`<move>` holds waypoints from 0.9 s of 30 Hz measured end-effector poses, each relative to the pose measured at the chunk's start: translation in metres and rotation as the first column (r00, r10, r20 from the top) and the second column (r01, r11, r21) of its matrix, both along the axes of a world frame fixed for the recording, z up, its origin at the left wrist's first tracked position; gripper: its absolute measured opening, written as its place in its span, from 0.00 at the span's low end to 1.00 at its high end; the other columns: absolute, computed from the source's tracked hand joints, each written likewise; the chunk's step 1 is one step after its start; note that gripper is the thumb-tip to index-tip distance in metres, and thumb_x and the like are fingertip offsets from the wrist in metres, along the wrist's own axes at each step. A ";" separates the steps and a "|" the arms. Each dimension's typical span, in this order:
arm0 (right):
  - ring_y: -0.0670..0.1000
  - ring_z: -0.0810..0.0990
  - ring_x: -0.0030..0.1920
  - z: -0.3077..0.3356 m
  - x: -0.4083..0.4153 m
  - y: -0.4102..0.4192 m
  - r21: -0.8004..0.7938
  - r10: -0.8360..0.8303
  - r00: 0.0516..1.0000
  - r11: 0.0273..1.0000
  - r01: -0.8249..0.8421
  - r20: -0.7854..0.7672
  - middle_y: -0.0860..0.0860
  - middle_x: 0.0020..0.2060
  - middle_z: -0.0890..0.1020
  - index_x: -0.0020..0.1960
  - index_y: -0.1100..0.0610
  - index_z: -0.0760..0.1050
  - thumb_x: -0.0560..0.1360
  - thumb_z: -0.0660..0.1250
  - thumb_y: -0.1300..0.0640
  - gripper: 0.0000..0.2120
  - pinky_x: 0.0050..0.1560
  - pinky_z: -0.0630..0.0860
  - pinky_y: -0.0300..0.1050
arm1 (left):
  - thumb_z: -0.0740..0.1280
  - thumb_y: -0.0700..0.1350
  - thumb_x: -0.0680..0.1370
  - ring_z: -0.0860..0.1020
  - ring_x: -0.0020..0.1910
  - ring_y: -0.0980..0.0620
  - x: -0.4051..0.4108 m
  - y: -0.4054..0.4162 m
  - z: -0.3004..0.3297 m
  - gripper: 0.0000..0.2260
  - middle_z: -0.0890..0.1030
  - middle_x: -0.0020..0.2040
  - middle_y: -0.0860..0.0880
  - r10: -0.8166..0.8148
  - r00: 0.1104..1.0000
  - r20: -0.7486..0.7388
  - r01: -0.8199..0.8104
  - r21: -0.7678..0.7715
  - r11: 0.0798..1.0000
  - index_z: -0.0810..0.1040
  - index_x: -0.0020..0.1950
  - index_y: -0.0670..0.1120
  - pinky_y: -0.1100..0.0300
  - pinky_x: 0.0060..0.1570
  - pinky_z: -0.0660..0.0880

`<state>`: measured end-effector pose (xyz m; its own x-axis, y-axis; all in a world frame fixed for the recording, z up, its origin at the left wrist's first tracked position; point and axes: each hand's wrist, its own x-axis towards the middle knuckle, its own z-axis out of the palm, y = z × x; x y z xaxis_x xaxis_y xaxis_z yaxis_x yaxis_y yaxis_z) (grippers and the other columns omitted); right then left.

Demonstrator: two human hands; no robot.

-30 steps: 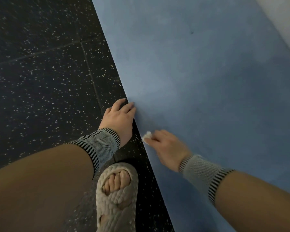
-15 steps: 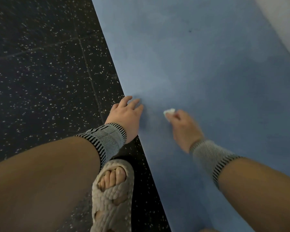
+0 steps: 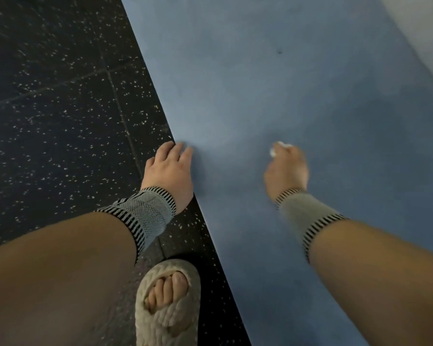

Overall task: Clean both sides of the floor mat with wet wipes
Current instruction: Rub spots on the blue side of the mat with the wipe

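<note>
Nearest, at six o'clock, a slippered foot (image 3: 169, 303) stands on the speckled floor (image 3: 60, 108) beside the blue floor mat (image 3: 285, 96). Farther on, the left hand (image 3: 169, 168) lies with straight fingers on the mat's edge. At its three o'clock, the right hand (image 3: 285, 171) curls its fingers round a white wet wipe (image 3: 279, 146), pressed onto the mat.

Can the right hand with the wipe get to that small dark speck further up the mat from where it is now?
Probably yes. The right hand grips the wet wipe on the blue mat, and only bare mat lies between it and the dark speck. It would take a forward stretch or lean.
</note>
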<state>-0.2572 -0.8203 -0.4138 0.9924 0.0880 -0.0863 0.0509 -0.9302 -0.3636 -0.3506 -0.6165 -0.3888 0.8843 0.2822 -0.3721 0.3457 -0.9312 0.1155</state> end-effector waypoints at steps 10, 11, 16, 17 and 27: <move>0.52 0.70 0.37 0.002 0.011 0.055 0.118 0.263 0.963 0.956 -0.269 0.060 0.52 0.35 0.72 0.34 0.55 0.71 0.77 0.63 0.51 0.14 0.41 0.67 0.46 | 0.62 0.36 0.74 0.45 0.77 0.52 0.012 0.030 -0.007 0.38 0.57 0.78 0.56 0.078 0.997 0.029 -0.077 -0.044 0.996 0.48 0.79 0.53 0.46 0.74 0.51; 0.49 0.68 0.36 0.000 0.017 0.051 0.090 0.186 0.981 0.978 -0.190 0.053 0.50 0.35 0.71 0.33 0.54 0.69 0.77 0.62 0.51 0.15 0.41 0.65 0.44 | 0.62 0.36 0.74 0.44 0.77 0.52 0.012 0.031 -0.007 0.38 0.57 0.78 0.56 0.090 0.996 0.023 -0.089 -0.050 0.995 0.47 0.79 0.53 0.46 0.74 0.50; 0.54 0.72 0.49 -0.003 -0.033 0.124 0.286 0.587 0.805 0.789 -0.544 -0.088 0.56 0.46 0.76 0.50 0.62 0.76 0.78 0.57 0.61 0.10 0.49 0.69 0.47 | 0.60 0.40 0.77 0.45 0.77 0.52 0.012 0.034 -0.008 0.34 0.59 0.77 0.57 0.076 0.997 0.019 -0.075 -0.038 0.996 0.47 0.79 0.54 0.46 0.74 0.52; 0.57 0.72 0.51 -0.002 -0.036 0.131 0.232 0.719 0.695 0.677 -0.698 -0.010 0.58 0.50 0.77 0.54 0.64 0.76 0.78 0.58 0.62 0.11 0.51 0.71 0.50 | 0.59 0.41 0.78 0.46 0.77 0.52 0.014 0.035 -0.008 0.33 0.60 0.76 0.58 0.072 0.997 0.028 -0.071 -0.031 0.997 0.48 0.79 0.55 0.46 0.74 0.52; 0.55 0.73 0.53 -0.006 0.014 0.100 0.198 0.293 0.945 0.945 -0.262 -0.147 0.54 0.49 0.74 0.53 0.56 0.76 0.77 0.57 0.60 0.10 0.47 0.61 0.37 | 0.60 0.37 0.75 0.42 0.77 0.53 0.020 0.035 -0.012 0.37 0.52 0.79 0.59 0.087 0.995 0.053 -0.083 -0.067 0.994 0.47 0.79 0.54 0.47 0.74 0.49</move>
